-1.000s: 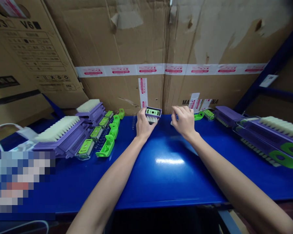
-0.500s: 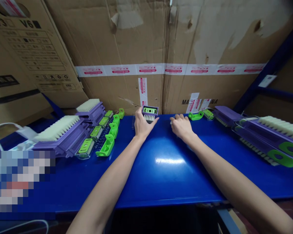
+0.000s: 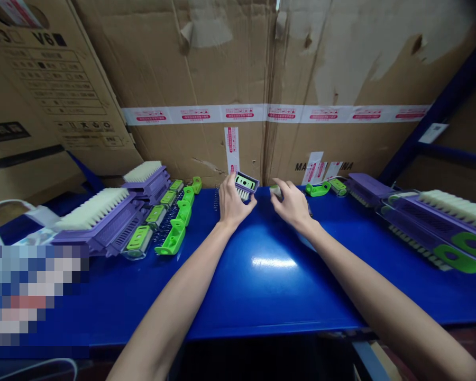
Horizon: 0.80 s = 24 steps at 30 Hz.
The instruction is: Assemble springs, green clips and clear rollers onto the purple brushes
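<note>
Left hand (image 3: 232, 205) and right hand (image 3: 294, 203) are both near the centre of the frame, over a blue tabletop (image 3: 269, 296). From the far left, a printed cardboard box (image 3: 51, 74) fills the upper corner, with a white cable (image 3: 2, 203) curving beneath it. Next, at mid-left, come purple brush bodies (image 3: 103, 227) with cream bristles on top, then a slanting row of green-faced blocks (image 3: 139, 239), dark coil springs and a line of bright green brackets (image 3: 173, 239). Just left of centre, the left hand grasps a small purple brush head (image 3: 245, 182), tilted, its green face outward and pale bristles beneath. Just right of centre, the right hand's fingers curl at a pale green piece (image 3: 276, 190) (mostly hidden, so I cannot tell whether it is gripped). Farther right lie a green bracket (image 3: 318, 189), a green-faced block (image 3: 338, 186) and, along the right edge, purple brush assemblies (image 3: 436, 225) with green end parts.
</note>
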Motion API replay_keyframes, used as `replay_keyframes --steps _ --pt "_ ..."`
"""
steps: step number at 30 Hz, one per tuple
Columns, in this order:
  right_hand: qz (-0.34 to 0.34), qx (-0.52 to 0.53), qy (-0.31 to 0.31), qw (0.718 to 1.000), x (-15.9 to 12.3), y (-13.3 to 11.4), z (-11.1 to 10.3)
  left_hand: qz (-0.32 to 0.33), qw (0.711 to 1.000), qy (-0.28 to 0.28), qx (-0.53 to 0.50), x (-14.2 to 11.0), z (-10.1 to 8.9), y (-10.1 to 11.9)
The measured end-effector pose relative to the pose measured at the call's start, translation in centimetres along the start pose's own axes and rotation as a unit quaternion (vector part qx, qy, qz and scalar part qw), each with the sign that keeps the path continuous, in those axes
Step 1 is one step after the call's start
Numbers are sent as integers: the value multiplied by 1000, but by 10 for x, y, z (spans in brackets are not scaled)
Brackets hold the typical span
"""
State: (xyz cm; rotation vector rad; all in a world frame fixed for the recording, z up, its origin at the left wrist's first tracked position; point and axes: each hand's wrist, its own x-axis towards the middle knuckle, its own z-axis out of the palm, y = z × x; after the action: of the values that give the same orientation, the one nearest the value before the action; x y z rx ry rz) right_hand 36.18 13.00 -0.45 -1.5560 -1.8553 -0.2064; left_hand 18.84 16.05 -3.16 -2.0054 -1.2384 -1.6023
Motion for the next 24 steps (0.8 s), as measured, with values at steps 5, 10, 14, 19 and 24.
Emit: replay_keyframes --steps 5,10,14,19,24 --pt "25 288 55 956 1 -6 6 67 997 -35 19 0 -5 -3" --pt "61 425 -42 902 2 2 14 84 992 -80 42 0 -5 -7" --pt "102 462 -96 875 3 10 22 98 988 -93 71 -1 -1 -10" --pt "100 435 38 894 5 10 23 121 981 -118 100 0 -1 -8" --pt "90 472 103 871 9 9 20 155 964 -166 136 2 -6 0"
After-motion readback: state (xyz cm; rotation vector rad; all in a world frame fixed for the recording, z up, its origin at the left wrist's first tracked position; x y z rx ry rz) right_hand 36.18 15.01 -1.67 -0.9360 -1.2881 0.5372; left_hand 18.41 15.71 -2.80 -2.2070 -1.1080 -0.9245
